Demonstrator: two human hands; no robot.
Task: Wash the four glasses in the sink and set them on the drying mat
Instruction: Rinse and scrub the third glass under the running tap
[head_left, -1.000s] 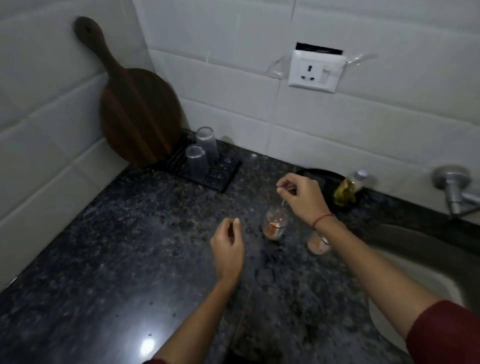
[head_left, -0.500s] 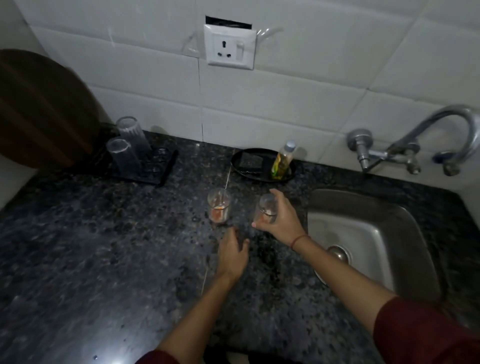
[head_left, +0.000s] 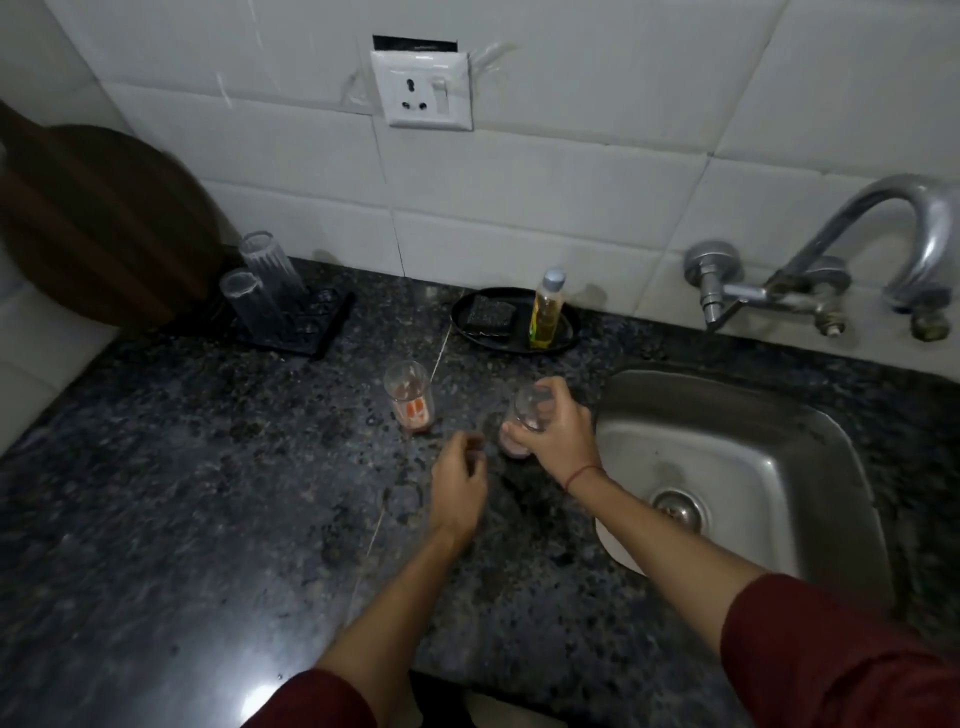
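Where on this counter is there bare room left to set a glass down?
The counter is bare from the mat down to the near edge, left of the left hand. The mat's right half is free too. Crowded: printed glass, right hand gripping second glass, tray behind.

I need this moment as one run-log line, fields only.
right hand: grips glass beside sink | left hand: free | printed glass: upright on counter | drying mat: two glasses
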